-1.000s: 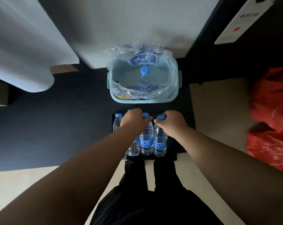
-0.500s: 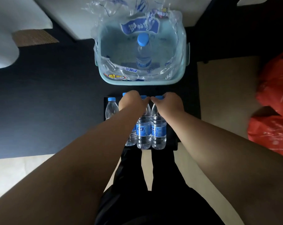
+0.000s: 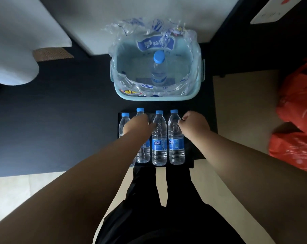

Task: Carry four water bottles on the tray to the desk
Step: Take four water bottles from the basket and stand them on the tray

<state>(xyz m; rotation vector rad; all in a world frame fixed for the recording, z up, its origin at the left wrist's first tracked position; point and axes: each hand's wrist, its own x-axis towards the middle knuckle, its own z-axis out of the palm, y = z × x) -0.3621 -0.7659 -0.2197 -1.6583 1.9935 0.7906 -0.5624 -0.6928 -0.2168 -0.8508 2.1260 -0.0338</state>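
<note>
Four bottles (image 3: 159,138) upright in a row on black tray (image 3: 210,120), tray on dark floor (image 3: 61,129), left grip (image 3: 137,125) over second bottle's shoulder, hold cannot be told, right grip (image 3: 195,125) clenched on nothing just beside fourth bottle, basket (image 3: 156,98) beyond tray, red bags (image 3: 297,120) at right

seems a bedroom: white bedding (image 3: 13,55) and dark carpet (image 3: 61,124).

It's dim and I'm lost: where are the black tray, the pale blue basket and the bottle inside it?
Tray (image 3: 189,158): head view, bare near-right corner.
Basket (image 3: 154,98): head view, near wall.
Bottle in basket (image 3: 158,73): head view, clear body.
</note>
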